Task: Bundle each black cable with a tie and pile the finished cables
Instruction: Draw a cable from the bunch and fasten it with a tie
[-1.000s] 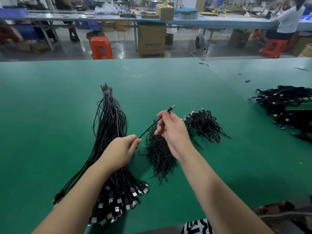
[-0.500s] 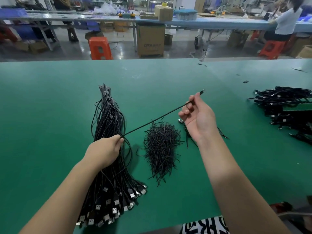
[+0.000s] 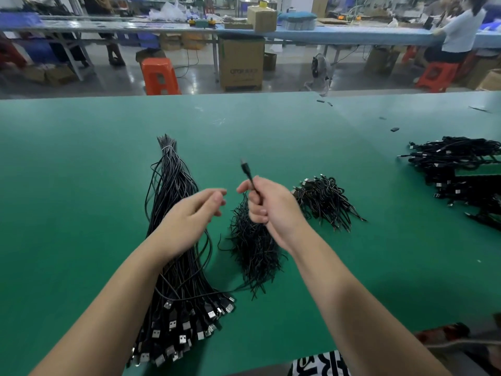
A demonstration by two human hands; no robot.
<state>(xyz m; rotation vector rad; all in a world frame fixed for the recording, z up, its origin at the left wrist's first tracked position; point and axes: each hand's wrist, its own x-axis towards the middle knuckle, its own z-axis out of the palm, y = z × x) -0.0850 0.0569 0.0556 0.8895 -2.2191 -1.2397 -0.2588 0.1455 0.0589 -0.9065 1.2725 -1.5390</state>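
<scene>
A thin black cable [image 3: 247, 170], earlier stretched between both hands, is now clenched by the right hand [image 3: 268, 207] only; the left hand [image 3: 193, 213] is released, so coiling is judged underway.

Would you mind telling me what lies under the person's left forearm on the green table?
The long bundle of loose black cables runs beneath the left forearm, its USB plugs fanned out nearest the person. The bundle's middle stretch is covered by the arm and left hand.
</scene>
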